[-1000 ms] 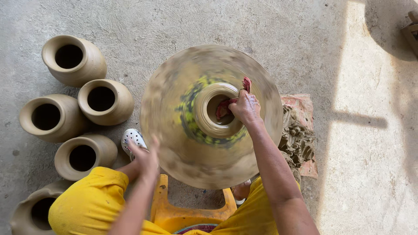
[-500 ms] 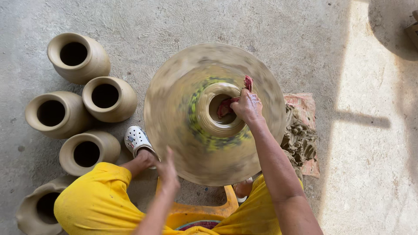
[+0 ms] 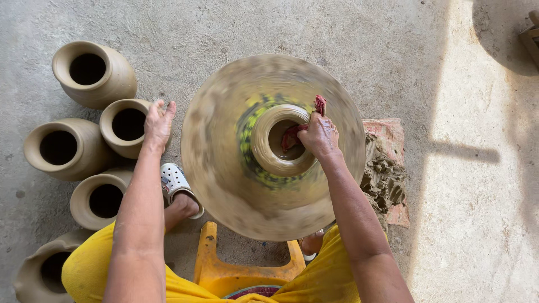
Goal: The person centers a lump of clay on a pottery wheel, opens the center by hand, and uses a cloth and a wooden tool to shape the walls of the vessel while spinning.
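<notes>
- Wheel (image 3: pixel 224 185) blurred, spinning on the floor; pot (image 3: pixel 264 154) at its centre.
- Right hand (image 3: pixel 320 136) on pot's rim, grip pinching red rag (image 3: pixel 292 136), seemingly inside the mouth.
- Left hand (image 3: pixel 158 123) spread flat, off wheel's left edge, beside a jar (image 3: pixel 126 126).

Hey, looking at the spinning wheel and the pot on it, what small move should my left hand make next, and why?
Probably bring the left hand in to the wheel's near rim. It hangs open over the floor beside the blurred, spinning disc, while the right hand presses a red cloth on the pot's rim.
</notes>
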